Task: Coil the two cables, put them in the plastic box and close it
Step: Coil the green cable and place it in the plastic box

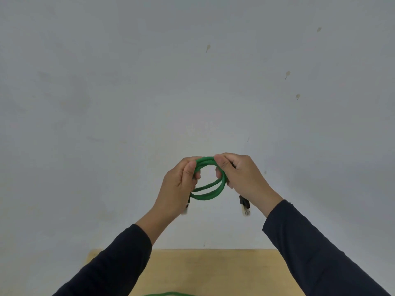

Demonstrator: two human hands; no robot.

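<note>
The green cable (208, 190) is held up in the air in front of the wall (128, 82), well above the desk (213, 270), already bent into approx. two or three loops. Its two plugs hang free: one (245, 207) below the right hand, the other (185, 208) half hidden behind the left wrist. The left hand (178, 186) is clenched on the left side of the coil, thumb on top of the strands. The right hand (239, 175) pinches the top-right of the coil, fingers wrapped around the strands.

I think the step in hand is finishing this first coil. To do it well: keep all loops the same size, hold the crossing point tight w/ one hand, and tuck the loose plug ends along the coil, so it does not spring open when it goes to the box. The loops should stay small enough to fit.

A second green cable (168, 293) shows only as a thin arc at the bottom edge, on the desk; it is not coiled yet, I judge. The plastic box is not visible.
</note>
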